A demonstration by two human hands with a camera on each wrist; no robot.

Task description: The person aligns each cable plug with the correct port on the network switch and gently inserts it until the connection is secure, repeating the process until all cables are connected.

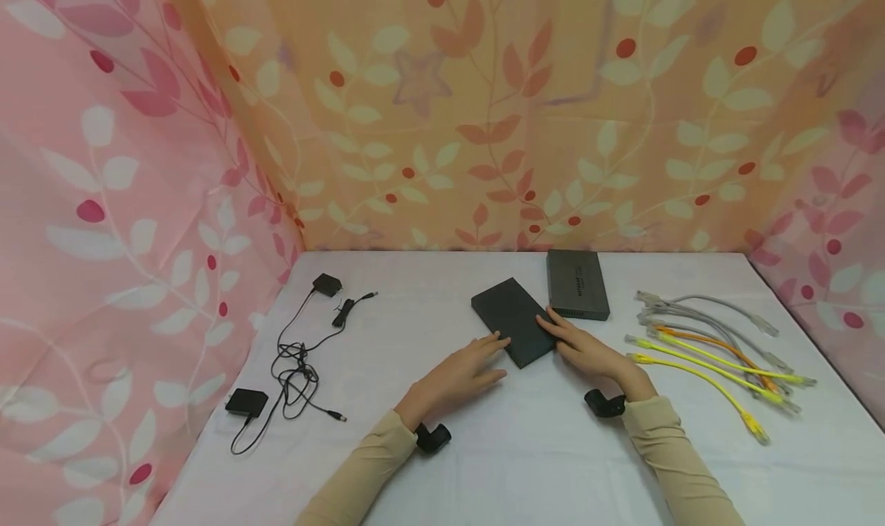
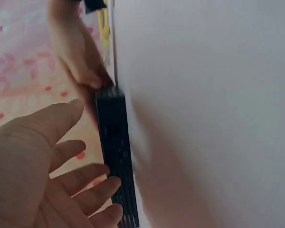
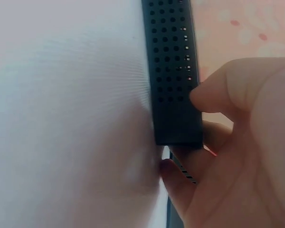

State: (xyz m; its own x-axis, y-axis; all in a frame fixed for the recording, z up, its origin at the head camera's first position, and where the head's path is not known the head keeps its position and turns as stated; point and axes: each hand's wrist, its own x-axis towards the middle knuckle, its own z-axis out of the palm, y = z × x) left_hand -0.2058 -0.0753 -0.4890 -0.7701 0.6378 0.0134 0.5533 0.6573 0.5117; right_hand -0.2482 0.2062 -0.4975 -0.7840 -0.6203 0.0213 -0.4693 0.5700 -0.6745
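In the head view, the box (image 1: 508, 319) lies on the desk (image 1: 525, 472) ahead of both hands, slanted, its long axis running from far left to near right. The right hand (image 1: 588, 351) is nearer, at the right end; the left hand (image 1: 462, 371) reaches toward the near-left edge with its fingers stretched out. A second box (image 1: 578, 280) stands just beyond the right hand, close beside the first. The white desk bears two adapters (image 1: 246, 402) well apart on the left and cables (image 1: 719, 388) on the right; a patterned curtain (image 1: 415, 127) rises behind.

In the left wrist view, the left hand is loosely spread, fingertips overlapping the box's side; whether they touch is hard to tell.

In the right wrist view, the right hand grips the box's end, thumb at the edge of its perforated side. Whether the box is raised, I cannot tell.
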